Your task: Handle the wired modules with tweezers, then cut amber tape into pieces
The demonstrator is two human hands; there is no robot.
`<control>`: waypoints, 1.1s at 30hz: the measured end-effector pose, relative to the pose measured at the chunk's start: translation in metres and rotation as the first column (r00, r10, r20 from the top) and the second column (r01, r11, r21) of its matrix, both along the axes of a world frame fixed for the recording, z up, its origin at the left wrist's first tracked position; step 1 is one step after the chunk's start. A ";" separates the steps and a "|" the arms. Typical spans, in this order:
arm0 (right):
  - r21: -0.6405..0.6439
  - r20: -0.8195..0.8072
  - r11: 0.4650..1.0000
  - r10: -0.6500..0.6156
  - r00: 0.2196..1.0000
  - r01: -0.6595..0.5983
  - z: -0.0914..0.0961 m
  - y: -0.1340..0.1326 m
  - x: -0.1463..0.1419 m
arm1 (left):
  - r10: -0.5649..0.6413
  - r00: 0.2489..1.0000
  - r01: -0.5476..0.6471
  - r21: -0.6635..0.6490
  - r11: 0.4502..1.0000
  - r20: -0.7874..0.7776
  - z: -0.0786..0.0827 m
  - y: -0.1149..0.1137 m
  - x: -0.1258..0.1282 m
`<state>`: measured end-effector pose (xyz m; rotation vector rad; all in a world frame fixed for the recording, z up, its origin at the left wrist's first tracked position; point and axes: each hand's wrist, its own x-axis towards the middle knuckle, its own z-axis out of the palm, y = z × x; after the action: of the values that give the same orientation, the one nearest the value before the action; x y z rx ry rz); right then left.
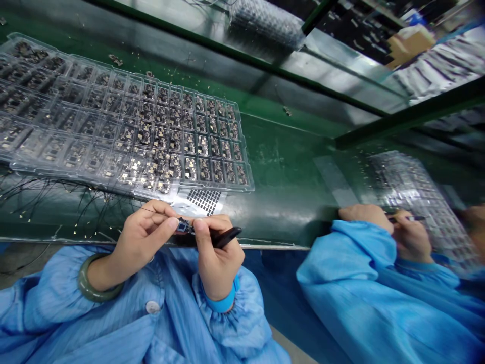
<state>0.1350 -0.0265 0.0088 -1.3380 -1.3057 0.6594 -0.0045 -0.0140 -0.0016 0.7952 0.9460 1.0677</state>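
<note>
My left hand (146,237) pinches a small circuit board (182,227) between thumb and forefinger, with a thin dark wire running left from it. My right hand (217,258) grips a black-handled tool (227,237) close to the same board, and its tip is hidden by my fingers. Both hands rest at the front edge of the green workbench (280,202). Just beyond them lies a clear plastic tray (248,177) holding rows of small circuit boards. A perforated metal grid sheet (204,200) lies against the tray's near edge.
Loose thin black wires (49,202) and small scraps lie on the bench at the left. On the right, a co-worker's hands (411,237) in blue sleeves work over another clear tray (413,202). A green rail (409,114) and a glass-like panel (341,76) run along the far side.
</note>
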 end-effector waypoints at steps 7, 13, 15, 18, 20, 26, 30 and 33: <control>0.164 0.187 0.985 0.029 0.982 -0.061 0.003 -0.002 -0.004 | 0.057 0.988 -0.048 0.066 0.997 -0.141 0.010 0.004 -0.001; 0.145 0.078 0.988 0.049 0.996 -0.060 -0.001 -0.001 0.000 | 0.043 0.983 0.016 0.318 0.948 -0.178 0.002 0.001 -0.008; 0.160 0.091 0.985 0.056 0.994 -0.070 -0.001 -0.002 0.002 | 0.061 0.956 0.071 0.432 0.899 -0.286 0.001 0.002 -0.012; 0.220 0.201 0.970 0.057 0.978 -0.102 0.001 -0.003 0.004 | 0.014 0.902 0.214 0.478 0.852 -0.431 0.002 0.005 -0.017; 0.300 0.324 0.942 0.046 0.945 -0.149 0.003 -0.004 0.005 | -0.024 0.873 0.292 0.483 0.825 -0.487 0.003 0.007 -0.018; 0.443 0.455 0.838 0.095 0.885 -0.318 0.006 -0.006 0.016 | 0.077 0.934 0.195 0.681 0.706 -0.348 -0.004 0.002 -0.022; 0.422 0.468 0.824 0.160 0.869 -0.378 -0.001 -0.010 0.022 | 0.009 0.941 0.242 0.691 0.681 -0.338 -0.010 0.003 -0.027; 0.429 0.452 0.824 0.160 0.878 -0.371 -0.006 -0.013 0.023 | 0.007 0.936 0.285 0.772 0.568 -0.351 -0.010 0.006 -0.031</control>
<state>0.1584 -0.0390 0.0024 -0.8731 -1.8750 0.1918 -0.0360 -0.0076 -0.0112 1.8485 0.5823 1.2546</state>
